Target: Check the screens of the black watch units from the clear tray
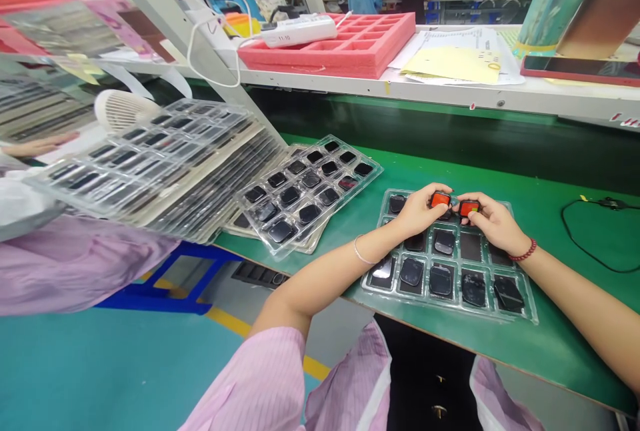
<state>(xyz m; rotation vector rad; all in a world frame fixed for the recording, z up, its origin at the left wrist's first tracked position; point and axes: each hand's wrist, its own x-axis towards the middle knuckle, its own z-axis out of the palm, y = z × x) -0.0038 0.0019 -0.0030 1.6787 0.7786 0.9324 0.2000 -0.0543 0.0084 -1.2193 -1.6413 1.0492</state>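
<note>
My left hand [423, 208] grips a small square piece with an orange-red face [441, 199]. Close beside it, my right hand [493, 221] pinches a similar orange-red square piece [469, 208], its thumb at the lower edge. Both hands are over the far rows of a clear plastic tray [450, 309] on the green table. Dark square pieces, such as this one [441, 280], sit in several of the tray's compartments. My forearms reach across the tray's left and right sides.
Left of the tray, another clear tray [320, 188] of dark squares lies tilted on more trays. A tall tray stack [220, 171] stands further left, near another person's hand [43, 146]. A shelf [440, 94] runs behind; a black cable [567, 234] lies right.
</note>
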